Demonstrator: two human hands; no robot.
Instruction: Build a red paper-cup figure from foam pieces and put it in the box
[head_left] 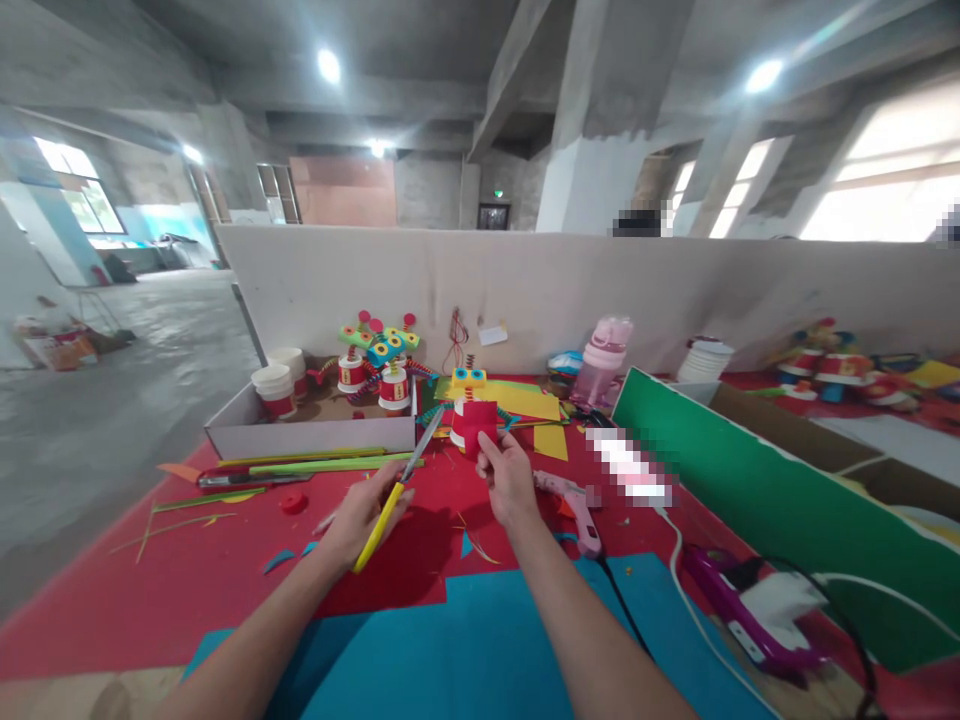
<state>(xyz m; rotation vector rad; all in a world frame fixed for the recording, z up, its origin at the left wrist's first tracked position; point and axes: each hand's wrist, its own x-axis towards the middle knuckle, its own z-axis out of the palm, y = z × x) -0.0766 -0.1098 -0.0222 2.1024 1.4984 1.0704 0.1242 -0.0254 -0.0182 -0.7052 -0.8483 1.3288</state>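
Observation:
My left hand [369, 512] is closed on a pair of scissors [384, 522] with yellow handles, its blades pointing up and away. In my right hand [508, 478] a small red piece of paper [480, 424] is pinched between thumb and fingers, held upright. Just behind that paper stands a paper-cup figure [469, 378] with a yellow head, blue-ringed eyes and a spring on top; the paper hides part of its cup. A pink glue gun [577, 510] lies to the right of my right hand.
A white box [311, 438] at the back left holds cups and several finished figures [393, 385]. Green and yellow strips [322, 467] and a utility knife [251, 480] lie before it. At right are a green panel [750, 500], a purple power strip [750, 610] and a pink bottle [604, 360].

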